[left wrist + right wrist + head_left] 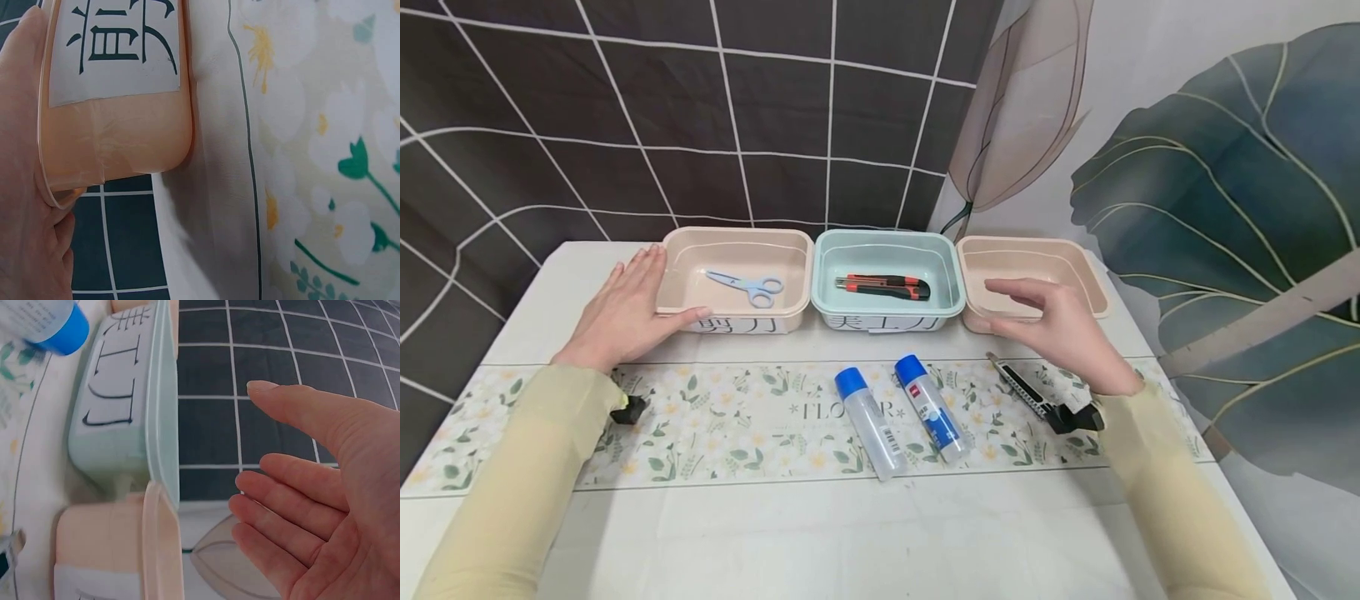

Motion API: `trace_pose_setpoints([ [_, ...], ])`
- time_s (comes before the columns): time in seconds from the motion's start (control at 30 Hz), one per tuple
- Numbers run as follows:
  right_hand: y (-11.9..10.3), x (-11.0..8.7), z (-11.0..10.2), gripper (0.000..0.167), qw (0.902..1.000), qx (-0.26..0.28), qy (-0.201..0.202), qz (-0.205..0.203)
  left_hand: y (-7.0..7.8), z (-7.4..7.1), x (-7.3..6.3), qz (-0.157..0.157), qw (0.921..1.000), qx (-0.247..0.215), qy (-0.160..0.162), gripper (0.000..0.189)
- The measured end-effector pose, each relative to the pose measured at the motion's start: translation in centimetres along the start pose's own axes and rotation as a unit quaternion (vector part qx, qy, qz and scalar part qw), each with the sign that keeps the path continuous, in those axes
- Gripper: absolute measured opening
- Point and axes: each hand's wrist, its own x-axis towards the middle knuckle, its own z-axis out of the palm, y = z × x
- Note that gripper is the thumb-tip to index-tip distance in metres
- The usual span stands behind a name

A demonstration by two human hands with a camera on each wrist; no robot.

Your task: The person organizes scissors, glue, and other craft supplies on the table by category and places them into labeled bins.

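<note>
My left hand (625, 308) lies along the left end of a peach bin (692, 275), fingers straight at its side and thumb on the front rim. Blue-handled scissors (748, 287) lie inside that bin. Over the right peach bin (1090, 287) hovers my right hand (1056, 321), thumb and fingers apart with nothing between them; the right wrist view shows its bare palm. Black-and-red utility knives (887, 287) lie in the pale blue bin (823, 275) in the middle. Beneath the right wrist, a utility knife (1026, 390) with a silver-and-black body rests on the table.
Two blue-capped glue sticks, one clear (874, 429) and one with a blue label (934, 412), lie on the floral strip (722, 425) of the white table (760, 542). A dark gridded curtain (775, 100) hangs behind the bins. Labels with characters mark the bin fronts.
</note>
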Motion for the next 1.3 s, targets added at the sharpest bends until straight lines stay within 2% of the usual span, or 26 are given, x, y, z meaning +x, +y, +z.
trace_pose_setpoints([
  [0.1, 0.5, -0.7, -0.5, 0.051, 1.0000, -0.010, 0.002, -0.001, 0.0, -0.1, 0.0, 0.001, 1.0000, 0.001, 0.001, 0.112],
  [0.6, 2.6, -3.1, -1.6, 0.060, 0.9984, -0.010, 0.001, 0.056, 0.1, 0.0, 0.1, 0.000, 1.0000, 0.002, -0.001, 0.113],
  [0.73, 3.2, -3.7, -1.6, 0.061, 0.9975, -0.016, 0.004, 0.069, 0.1, 0.0, 0.2, -0.003, 1.0000, 0.002, -0.002, 0.113],
  [0.9, 3.6, -4.5, -1.6, 0.062, 0.9982, -0.016, 0.001, 0.058, 0.1, 0.0, 0.2, -0.004, 1.0000, 0.001, -0.002, 0.114],
  [1.13, 4.3, -5.4, -1.0, 0.066, 0.9955, -0.011, -0.007, 0.094, 0.1, 0.0, 0.1, -0.005, 1.0000, -0.001, -0.004, 0.114],
  [1.3, 5.2, -5.9, -0.7, 0.067, 0.9958, -0.012, -0.023, 0.087, 0.1, 0.0, 0.1, -0.003, 1.0000, -0.001, -0.003, 0.113],
])
